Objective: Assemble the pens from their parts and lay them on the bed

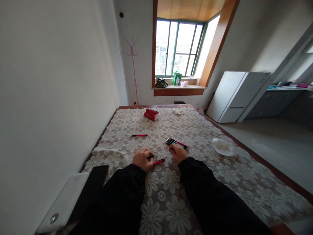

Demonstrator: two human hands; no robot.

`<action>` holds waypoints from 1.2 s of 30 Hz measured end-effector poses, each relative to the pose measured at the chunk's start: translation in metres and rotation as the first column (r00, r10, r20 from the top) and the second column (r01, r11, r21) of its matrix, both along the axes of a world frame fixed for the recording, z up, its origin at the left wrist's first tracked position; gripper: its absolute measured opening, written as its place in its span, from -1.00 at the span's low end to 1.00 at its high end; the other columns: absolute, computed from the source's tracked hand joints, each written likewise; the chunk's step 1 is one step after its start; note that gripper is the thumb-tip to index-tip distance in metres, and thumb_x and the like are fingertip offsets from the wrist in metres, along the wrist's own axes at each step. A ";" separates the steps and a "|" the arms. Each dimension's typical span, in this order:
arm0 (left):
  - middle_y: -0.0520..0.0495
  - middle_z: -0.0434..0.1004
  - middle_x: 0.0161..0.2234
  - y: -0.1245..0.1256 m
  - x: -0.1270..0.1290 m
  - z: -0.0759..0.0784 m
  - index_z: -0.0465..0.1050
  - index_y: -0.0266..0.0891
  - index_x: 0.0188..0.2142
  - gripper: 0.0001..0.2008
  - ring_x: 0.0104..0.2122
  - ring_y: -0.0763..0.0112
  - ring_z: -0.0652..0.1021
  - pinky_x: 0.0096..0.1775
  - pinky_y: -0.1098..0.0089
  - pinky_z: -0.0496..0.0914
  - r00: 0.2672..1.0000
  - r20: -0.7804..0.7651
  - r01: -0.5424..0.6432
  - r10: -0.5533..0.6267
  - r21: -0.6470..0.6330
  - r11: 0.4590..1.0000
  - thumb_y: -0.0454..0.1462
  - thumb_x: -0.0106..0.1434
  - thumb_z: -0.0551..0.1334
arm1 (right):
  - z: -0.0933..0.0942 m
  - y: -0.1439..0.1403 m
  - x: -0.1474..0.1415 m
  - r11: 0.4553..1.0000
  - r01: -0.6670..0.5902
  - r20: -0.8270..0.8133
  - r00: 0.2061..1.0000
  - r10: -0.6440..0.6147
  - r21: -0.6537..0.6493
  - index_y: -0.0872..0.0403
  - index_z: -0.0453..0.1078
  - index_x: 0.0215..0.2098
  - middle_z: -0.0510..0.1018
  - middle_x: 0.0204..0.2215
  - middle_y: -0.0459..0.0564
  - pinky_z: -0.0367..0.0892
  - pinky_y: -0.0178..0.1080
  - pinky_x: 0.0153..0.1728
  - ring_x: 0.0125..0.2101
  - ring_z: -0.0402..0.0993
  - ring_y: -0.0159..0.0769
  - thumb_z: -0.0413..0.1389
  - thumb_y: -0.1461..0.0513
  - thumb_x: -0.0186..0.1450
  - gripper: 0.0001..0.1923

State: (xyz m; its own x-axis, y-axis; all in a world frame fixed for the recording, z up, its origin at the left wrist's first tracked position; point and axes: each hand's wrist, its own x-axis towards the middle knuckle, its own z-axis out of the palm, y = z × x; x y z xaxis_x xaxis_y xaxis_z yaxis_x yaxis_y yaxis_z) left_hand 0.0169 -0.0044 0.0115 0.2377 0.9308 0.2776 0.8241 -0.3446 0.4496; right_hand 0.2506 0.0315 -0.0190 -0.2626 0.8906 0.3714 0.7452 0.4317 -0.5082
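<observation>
My left hand point(143, 159) rests on the floral lace tablecloth point(171, 192), curled around the black end of a red-and-black pen point(158, 161) that lies on the cloth. My right hand point(178, 152) lies just to the right, fingers bent, touching the near end of a small bundle of several red, green and black pens point(175, 142). Whether it grips them I cannot tell. A single red-and-black pen point(139, 135) lies apart, farther back on the left. Both arms wear black sleeves.
A red pouch point(151, 114) sits at the table's far end, with a crumpled white scrap point(177, 112) near it. A white tissue point(223, 147) lies on the right. A white box point(64, 202) and a black object point(94, 182) sit near left, against the wall. A white fridge point(236, 96) stands right.
</observation>
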 end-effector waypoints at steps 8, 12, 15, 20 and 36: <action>-0.02 0.53 -0.27 0.000 0.000 0.000 0.53 -0.10 -0.35 -0.86 -0.18 0.27 0.49 -0.10 0.29 0.31 1.000 0.005 -0.012 0.012 -0.011 1.000 -0.31 0.08 0.23 | 0.003 0.000 0.003 1.000 0.021 -0.010 1.000 -0.021 0.002 0.07 0.37 -0.38 0.49 -0.39 -0.03 0.24 -0.24 -0.26 -0.33 0.39 -0.24 0.02 0.39 0.16 -0.85; -0.02 0.53 -0.24 -0.001 0.001 0.002 0.53 -0.10 -0.33 -0.85 -0.16 0.27 0.48 -0.09 0.30 0.31 1.000 0.016 -0.009 0.009 -0.005 1.000 -0.32 0.09 0.22 | 0.008 0.000 0.008 1.000 0.026 0.005 1.000 -0.026 -0.009 0.07 0.37 -0.39 0.48 -0.42 -0.05 0.23 -0.27 -0.30 -0.37 0.38 -0.27 0.02 0.38 0.14 -0.86; -0.01 0.53 -0.24 0.000 0.000 0.002 0.54 -0.09 -0.32 -0.83 -0.16 0.28 0.48 -0.08 0.30 0.30 0.999 0.027 0.020 -0.020 0.006 1.000 -0.33 0.09 0.22 | 0.010 -0.001 0.008 0.999 -0.009 0.030 0.999 0.010 -0.033 0.07 0.37 -0.41 0.47 -0.45 -0.06 0.22 -0.29 -0.33 -0.41 0.37 -0.29 0.02 0.38 0.13 -0.86; 0.00 0.53 -0.23 0.002 -0.001 -0.002 0.54 -0.08 -0.29 -0.81 -0.15 0.30 0.47 -0.06 0.32 0.30 0.997 0.037 0.070 -0.070 0.018 0.997 -0.32 0.10 0.23 | 0.010 -0.003 0.006 0.999 -0.006 0.036 0.999 0.007 -0.051 0.08 0.36 -0.41 0.47 -0.44 -0.05 0.21 -0.29 -0.34 -0.42 0.36 -0.29 0.01 0.38 0.13 -0.87; 0.02 0.53 -0.25 0.005 -0.003 -0.008 0.57 -0.07 -0.30 -0.83 -0.17 0.34 0.47 -0.07 0.35 0.31 0.994 0.044 0.095 -0.096 0.025 0.995 -0.30 0.12 0.23 | 0.014 -0.004 0.005 0.998 0.003 0.027 1.000 -0.001 -0.059 0.08 0.36 -0.40 0.46 -0.46 -0.06 0.18 -0.30 -0.34 -0.42 0.35 -0.30 0.01 0.38 0.13 -0.87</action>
State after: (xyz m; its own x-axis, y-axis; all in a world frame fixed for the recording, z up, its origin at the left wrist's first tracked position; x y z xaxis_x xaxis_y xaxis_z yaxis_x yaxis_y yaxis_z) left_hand 0.0138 0.0002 0.0032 0.3118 0.8979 0.3107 0.7663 -0.4310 0.4766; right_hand 0.2555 0.0272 -0.0047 -0.2701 0.9113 0.3108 0.7600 0.3999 -0.5122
